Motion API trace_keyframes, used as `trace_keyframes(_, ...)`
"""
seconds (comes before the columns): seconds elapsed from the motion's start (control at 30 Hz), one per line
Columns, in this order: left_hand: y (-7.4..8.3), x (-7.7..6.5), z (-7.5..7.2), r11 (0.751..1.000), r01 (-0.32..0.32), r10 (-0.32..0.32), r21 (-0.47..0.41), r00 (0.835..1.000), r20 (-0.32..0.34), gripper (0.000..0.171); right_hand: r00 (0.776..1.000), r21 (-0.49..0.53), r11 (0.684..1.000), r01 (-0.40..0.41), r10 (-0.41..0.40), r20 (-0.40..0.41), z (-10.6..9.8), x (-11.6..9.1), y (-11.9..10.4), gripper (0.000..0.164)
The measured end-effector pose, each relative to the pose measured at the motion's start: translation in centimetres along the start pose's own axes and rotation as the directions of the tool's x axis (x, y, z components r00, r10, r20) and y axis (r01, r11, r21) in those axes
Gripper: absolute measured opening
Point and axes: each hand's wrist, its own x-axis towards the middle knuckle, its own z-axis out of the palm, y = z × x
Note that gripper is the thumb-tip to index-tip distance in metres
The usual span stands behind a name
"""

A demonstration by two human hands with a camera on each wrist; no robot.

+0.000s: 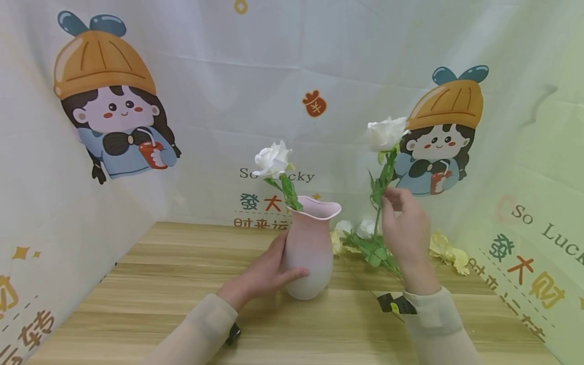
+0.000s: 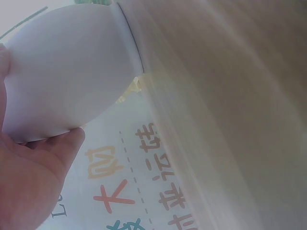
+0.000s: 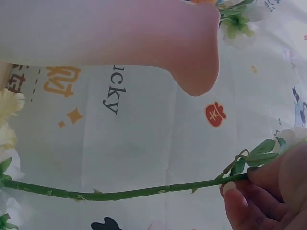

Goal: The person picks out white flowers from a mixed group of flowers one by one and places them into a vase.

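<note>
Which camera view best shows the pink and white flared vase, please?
The head view: the vase shows from wavy rim to base, though the left hand covers part. The left wrist view has only its pale lower body and base; the right wrist view has its side and pinkish rim, no base.

The table has a light brown wood-grain top, its streaks running left to right. Near its middle a vase, pink above and paler below, stands upright. Toward the far right, white flowers and green leaves lie loosely together, with yellow flowers at both sides of them.
</note>
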Motion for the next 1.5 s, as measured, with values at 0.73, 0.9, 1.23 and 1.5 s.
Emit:
trace_keyframes(0.73,0.3,-0.1,-0.2,1.000,-0.003,0.003,-0.004,1.000,0.013,0.105,0.992,0.024,1.000,-0.006,0.009,-0.129,-0.4,0.3,-0.3,0.015)
trace_keyframes(0.9,0.3,-0.2,-0.2,1.000,0.006,-0.006,-0.003,1.000,0.010,0.106,0.985,0.068,0.997,0.024,-0.012,-0.170,-0.6,0.4,-0.5,0.014)
trace_keyframes(1.23,0.3,-0.1,-0.2,1.000,0.007,-0.006,-0.005,1.000,0.011,0.106,0.958,0.117,0.986,0.116,-0.080,-0.277,-0.4,0.5,-0.3,0.014)
trace_keyframes(1.5,0.3,-0.2,-0.3,1.000,0.010,-0.010,-0.005,1.000,0.019,0.107,0.930,0.286,0.941,0.178,-0.066,-0.361,-0.9,0.7,-2.0,0.019)
